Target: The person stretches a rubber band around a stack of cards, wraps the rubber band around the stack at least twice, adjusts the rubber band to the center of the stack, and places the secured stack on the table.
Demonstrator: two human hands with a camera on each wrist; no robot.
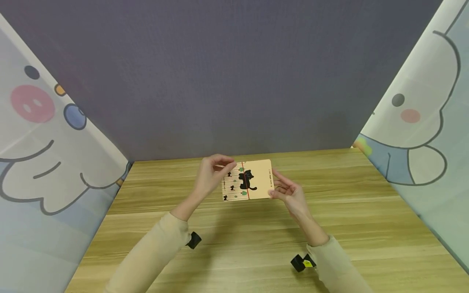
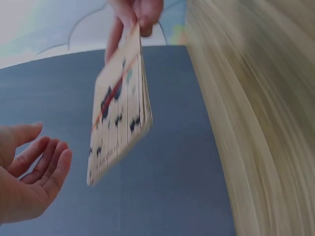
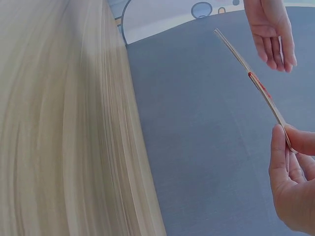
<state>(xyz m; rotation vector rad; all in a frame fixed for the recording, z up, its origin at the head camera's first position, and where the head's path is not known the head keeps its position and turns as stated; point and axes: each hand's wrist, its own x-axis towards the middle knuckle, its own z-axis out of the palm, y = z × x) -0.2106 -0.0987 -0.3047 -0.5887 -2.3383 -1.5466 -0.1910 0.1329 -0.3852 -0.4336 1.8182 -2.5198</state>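
Observation:
A thin cream notebook (image 1: 261, 173) with a black cat on its cover is held up above the table. A red band (image 1: 245, 179) runs across it, and striped artwork covers its left part. My right hand (image 1: 293, 198) pinches its right edge between thumb and fingers; the right wrist view shows the notebook (image 3: 266, 97) edge-on, its layers slightly parted at the far end. My left hand (image 1: 212, 173) is by the left end, fingers loosely bent. In the left wrist view a gap separates that hand (image 2: 32, 172) from the notebook (image 2: 115, 113).
Beneath the hands lies a wood-grain table (image 1: 234, 252). A dark grey panel (image 1: 234, 81) stands along its back edge. Curtains with cartoon animals hang at the left (image 1: 47, 150) and right (image 1: 421, 122). Black wrist devices (image 1: 194, 240) are by both sleeves.

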